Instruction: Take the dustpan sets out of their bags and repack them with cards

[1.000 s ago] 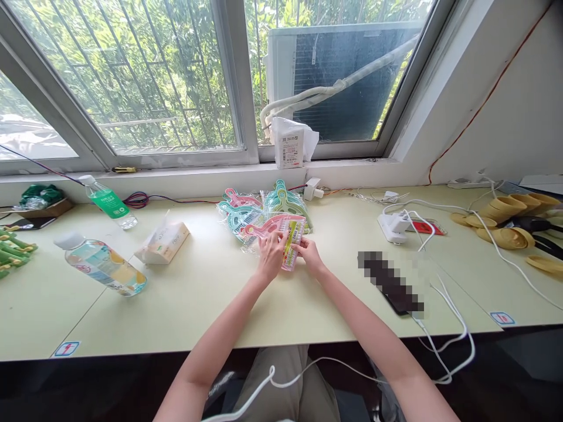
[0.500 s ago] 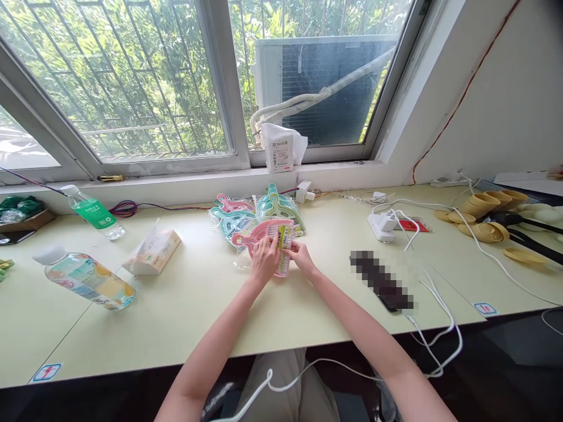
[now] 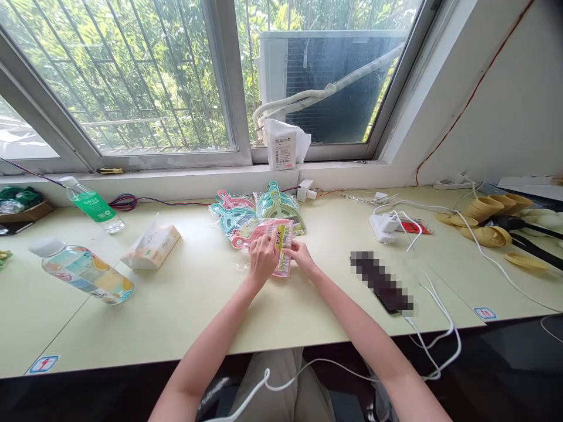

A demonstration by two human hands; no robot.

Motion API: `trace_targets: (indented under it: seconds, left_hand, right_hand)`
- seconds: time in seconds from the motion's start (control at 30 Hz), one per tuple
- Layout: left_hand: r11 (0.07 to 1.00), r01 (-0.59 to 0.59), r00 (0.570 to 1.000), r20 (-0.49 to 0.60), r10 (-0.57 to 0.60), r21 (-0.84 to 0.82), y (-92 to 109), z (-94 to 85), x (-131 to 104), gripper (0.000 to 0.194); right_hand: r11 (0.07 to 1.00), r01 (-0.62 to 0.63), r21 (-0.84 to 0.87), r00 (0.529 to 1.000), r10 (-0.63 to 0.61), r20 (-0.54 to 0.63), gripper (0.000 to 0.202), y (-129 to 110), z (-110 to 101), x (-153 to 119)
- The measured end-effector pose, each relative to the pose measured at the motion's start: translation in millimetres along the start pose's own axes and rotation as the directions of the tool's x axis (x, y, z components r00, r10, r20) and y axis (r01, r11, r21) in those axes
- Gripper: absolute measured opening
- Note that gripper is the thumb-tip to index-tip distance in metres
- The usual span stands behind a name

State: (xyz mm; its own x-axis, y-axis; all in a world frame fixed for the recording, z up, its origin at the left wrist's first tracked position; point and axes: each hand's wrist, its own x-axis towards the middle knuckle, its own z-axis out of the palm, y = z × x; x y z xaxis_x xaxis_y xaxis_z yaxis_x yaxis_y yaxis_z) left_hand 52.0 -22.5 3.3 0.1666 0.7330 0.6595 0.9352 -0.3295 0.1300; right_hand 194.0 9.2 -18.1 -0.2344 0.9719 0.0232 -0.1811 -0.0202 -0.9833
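Observation:
A pink mini dustpan and brush set point(image 3: 255, 236) lies in clear wrap at the middle of the table, its handle pointing left. A yellow-green printed label with a barcode runs across its bristle end. My left hand point(image 3: 264, 258) lies over the set, fingers stretched onto the label, gripping it from the front. At the right edge my right hand point(image 3: 302, 255) pinches the set between thumb and fingers; some fingertips are hidden. Right behind it rest more wrapped sets: a blue one point(image 3: 233, 221), a pink one point(image 3: 229, 200) and a green one point(image 3: 278, 210).
On the left are a tissue pack point(image 3: 152, 249), a large drink bottle point(image 3: 88, 272) and a green-labelled bottle point(image 3: 94, 205). To the right are a phone point(image 3: 382, 284) with a white cable, a charger block point(image 3: 383, 227) and yellow cups point(image 3: 488, 208). A tissue box point(image 3: 282, 150) stands on the sill.
The camera view has shifted slightly. Both hands stay on the pink dustpan and brush set, which remains in nearly the same place.

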Motion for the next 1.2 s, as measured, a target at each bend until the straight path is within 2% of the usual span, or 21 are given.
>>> trace_targets:
  seconds: [0.13, 0.27, 0.4, 0.57, 0.67, 0.87, 0.93, 1.0, 1.03, 1.07, 1.1, 1.17, 1.2]
  left_hand:
    - [1.000, 0.023, 1.000, 0.013, -0.024, 0.020, 0, -5.4, 2, 0.047]
    - [0.997, 0.023, 0.995, 0.093, -0.030, 0.078, 3, -9.9, 4, 0.039]
    - [0.990, 0.010, 0.990, 0.139, -0.030, 0.141, 2, -7.8, 5, 0.041]
    - [0.986, 0.001, 0.990, 0.140, -0.025, 0.169, -1, -3.2, 3, 0.041]
    - [0.992, -0.026, 0.989, 0.145, 0.008, 0.127, 0, -1.3, 2, 0.042]
    - [0.997, -0.061, 0.991, 0.118, 0.065, -0.037, 4, 2.7, 0, 0.043]
    - [0.993, -0.051, 0.996, 0.071, 0.058, -0.103, 5, 1.4, 0, 0.043]
    - [0.984, 0.007, 0.999, -0.029, -0.013, -0.176, 7, -1.9, 0, 0.045]
    - [0.974, 0.063, 0.991, -0.106, -0.088, -0.217, 7, -4.0, 0, 0.047]
    - [0.955, 0.135, 0.963, -0.192, -0.190, -0.265, 8, -6.3, 0, 0.049]
    - [0.922, 0.212, 0.912, -0.273, -0.305, -0.323, 8, -8.3, 0, 0.051]
    - [0.811, 0.345, 0.762, -0.363, -0.536, -0.473, 5, -10.9, 3, 0.062]
    - [0.725, 0.391, 0.687, -0.344, -0.640, -0.567, 3, -11.1, 4, 0.071]
  right_hand:
    - [1.000, -0.014, -0.004, 1.000, 0.014, 0.020, 0.036, -1, 0, -1]
    - [0.999, -0.033, -0.011, 0.999, 0.033, 0.024, 0.032, -1, 1, -2]
    - [0.999, -0.030, -0.020, 0.997, 0.032, 0.072, 0.030, -2, 2, -3]
    - [0.999, -0.031, -0.021, 0.994, 0.033, 0.103, 0.029, -3, 4, -4]
    - [1.000, -0.029, 0.000, 0.995, 0.028, 0.097, 0.029, 0, 3, -3]
    - [0.996, -0.021, 0.086, 1.000, 0.020, 0.013, 0.038, 0, -1, -1]
    - [0.994, -0.010, 0.106, 1.000, 0.010, 0.004, 0.039, -1, -1, -2]
    - [0.989, 0.002, 0.147, 1.000, 0.000, -0.015, 0.038, -2, -2, -2]
    - [0.983, 0.007, 0.185, 0.999, 0.000, -0.035, 0.037, -2, -2, -2]
    - [0.972, 0.012, 0.234, 0.998, 0.002, -0.060, 0.036, -1, -3, -1]
    - [0.958, 0.019, 0.288, 0.996, 0.007, -0.088, 0.035, -1, -4, 0]
    - [0.923, 0.041, 0.382, 0.988, 0.018, -0.150, 0.034, -1, -7, 3]
    - [0.908, 0.057, 0.415, 0.983, 0.021, -0.180, 0.034, -1, -9, 4]
